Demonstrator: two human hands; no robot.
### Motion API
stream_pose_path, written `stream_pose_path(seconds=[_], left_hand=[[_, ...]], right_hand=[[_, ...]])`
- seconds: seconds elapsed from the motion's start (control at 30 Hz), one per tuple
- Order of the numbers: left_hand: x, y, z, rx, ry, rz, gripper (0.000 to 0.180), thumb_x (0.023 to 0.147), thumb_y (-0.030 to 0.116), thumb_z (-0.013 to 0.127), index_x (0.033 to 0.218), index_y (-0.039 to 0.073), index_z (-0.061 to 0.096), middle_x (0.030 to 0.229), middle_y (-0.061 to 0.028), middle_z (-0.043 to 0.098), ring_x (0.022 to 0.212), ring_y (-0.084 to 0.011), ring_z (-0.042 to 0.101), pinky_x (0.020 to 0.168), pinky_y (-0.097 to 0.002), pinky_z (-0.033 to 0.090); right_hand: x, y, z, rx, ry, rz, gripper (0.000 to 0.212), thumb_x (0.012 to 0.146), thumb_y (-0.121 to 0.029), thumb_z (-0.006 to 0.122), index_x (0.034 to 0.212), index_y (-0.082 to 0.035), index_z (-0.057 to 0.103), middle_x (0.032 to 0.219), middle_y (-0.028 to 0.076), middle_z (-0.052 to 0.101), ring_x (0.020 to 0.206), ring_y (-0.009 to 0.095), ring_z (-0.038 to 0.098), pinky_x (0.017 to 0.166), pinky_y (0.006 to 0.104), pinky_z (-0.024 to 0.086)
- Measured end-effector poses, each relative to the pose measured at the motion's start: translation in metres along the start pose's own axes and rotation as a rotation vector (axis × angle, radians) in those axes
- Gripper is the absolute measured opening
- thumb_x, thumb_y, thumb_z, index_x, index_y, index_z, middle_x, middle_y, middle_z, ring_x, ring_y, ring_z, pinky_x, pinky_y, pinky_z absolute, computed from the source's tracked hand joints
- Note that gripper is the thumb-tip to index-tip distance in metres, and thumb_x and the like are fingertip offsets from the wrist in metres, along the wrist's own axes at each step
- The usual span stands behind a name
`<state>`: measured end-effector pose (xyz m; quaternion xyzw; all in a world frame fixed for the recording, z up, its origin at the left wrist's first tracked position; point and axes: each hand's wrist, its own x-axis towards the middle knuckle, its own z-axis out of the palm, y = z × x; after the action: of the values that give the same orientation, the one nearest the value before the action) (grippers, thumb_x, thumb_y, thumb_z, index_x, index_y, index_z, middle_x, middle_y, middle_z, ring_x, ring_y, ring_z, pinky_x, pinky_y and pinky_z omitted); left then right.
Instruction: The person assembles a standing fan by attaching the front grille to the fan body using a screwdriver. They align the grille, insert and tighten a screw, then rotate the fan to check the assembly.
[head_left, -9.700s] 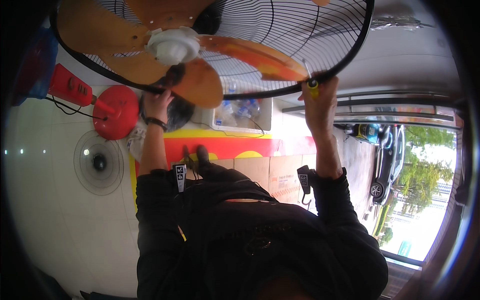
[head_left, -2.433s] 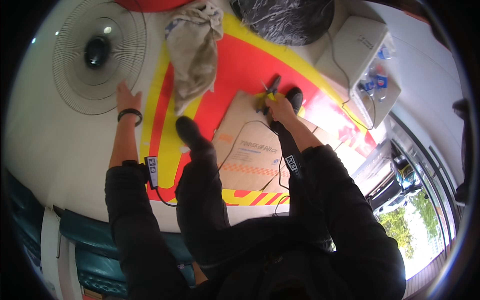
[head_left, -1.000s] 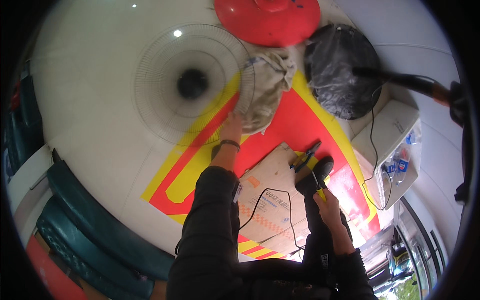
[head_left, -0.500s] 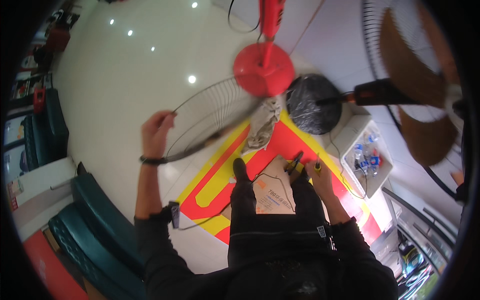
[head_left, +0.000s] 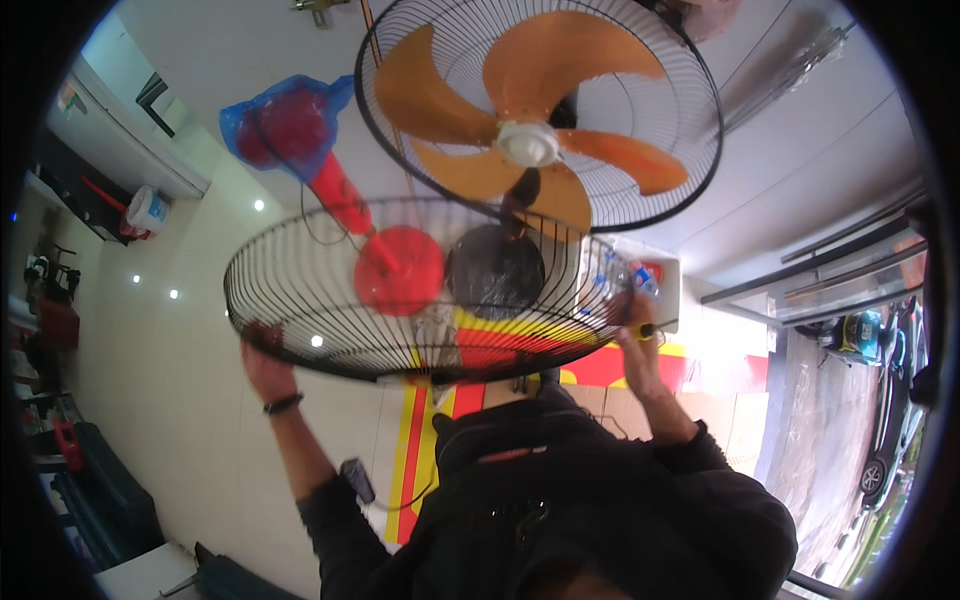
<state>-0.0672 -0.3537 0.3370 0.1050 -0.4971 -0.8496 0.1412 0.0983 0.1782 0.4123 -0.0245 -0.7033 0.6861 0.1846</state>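
Note:
A round black wire fan grille [head_left: 430, 378] is held up before me, tilted. My left hand [head_left: 268, 368] is closed around its left rim. At the right rim my right hand [head_left: 638, 345] grips it too, with a screwdriver [head_left: 646, 330] with a yellow and black handle in the same hand. Beyond the grille stands a pedestal fan with orange blades [head_left: 560, 60], its white hub [head_left: 527, 144] uncovered in front and a black rear grille [head_left: 716, 150] behind. The fan's round black base [head_left: 495, 270], wrapped in clear plastic, shows through the wires.
Left of the fan is a red stand [head_left: 400, 270] whose top is wrapped in a blue bag [head_left: 285, 120]. A white crate [head_left: 668, 315] holds plastic bottles. A small dark device [head_left: 357, 480] on a cord is by my left forearm. A glass door [head_left: 860, 275] stands right.
My view has tilted up toward the fan. The grille has moved rightward and levelled out in front of me. My right hand, earlier low with the screwdriver, is now at the grille's right rim.

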Motion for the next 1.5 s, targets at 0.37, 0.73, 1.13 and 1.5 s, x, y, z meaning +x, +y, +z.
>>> stream_pose_path(seconds=[0.37, 0.73, 1.13, 1.5], left_hand=[[0.031, -0.046, 0.228, 0.007, -0.062, -0.003, 0.059, 0.105, 0.054, 0.032, 0.131, 0.008, 0.057, 0.101, -0.0031, 0.061, 0.093, -0.0168, 0.057, 0.091, -0.0351, 0.047], [0.06, -0.041, 0.248, 0.387, -0.293, 0.218, 0.054, 0.099, 0.036, 0.053, 0.141, 0.003, 0.046, 0.118, -0.0056, 0.057, 0.104, -0.0155, 0.055, 0.091, -0.0314, 0.046], [0.106, -0.076, 0.307, 0.254, -0.34, 0.211, 0.052, 0.096, 0.022, 0.049, 0.139, -0.007, 0.044, 0.133, -0.0151, 0.055, 0.118, -0.0245, 0.055, 0.103, -0.0366, 0.044], [0.115, -0.085, 0.331, -0.147, -0.293, 0.173, 0.053, 0.098, 0.03, 0.056, 0.141, 0.0, 0.044, 0.135, -0.0146, 0.054, 0.123, -0.0258, 0.053, 0.105, -0.0426, 0.043]], right_hand=[[0.071, -0.104, -0.097, -0.265, 0.067, -0.484, 0.053, 0.091, -0.024, 0.071, 0.126, 0.008, 0.049, 0.088, 0.003, 0.049, 0.074, 0.01, 0.042, 0.068, 0.0252, 0.035], [0.122, -0.073, -0.056, -0.533, 0.413, -0.305, 0.049, 0.089, 0.003, 0.058, 0.138, -0.001, 0.052, 0.117, 0.012, 0.052, 0.102, 0.021, 0.052, 0.091, 0.0301, 0.043], [0.15, -0.069, -0.042, -0.648, 0.619, -0.44, 0.05, 0.093, -0.004, 0.06, 0.142, -0.006, 0.052, 0.146, 0.017, 0.041, 0.136, 0.034, 0.042, 0.112, 0.0424, 0.036], [0.173, -0.064, -0.051, -0.569, 0.541, -0.507, 0.057, 0.09, 0.004, 0.053, 0.147, 0.0, 0.045, 0.148, 0.018, 0.046, 0.138, 0.03, 0.044, 0.114, 0.0387, 0.034]])
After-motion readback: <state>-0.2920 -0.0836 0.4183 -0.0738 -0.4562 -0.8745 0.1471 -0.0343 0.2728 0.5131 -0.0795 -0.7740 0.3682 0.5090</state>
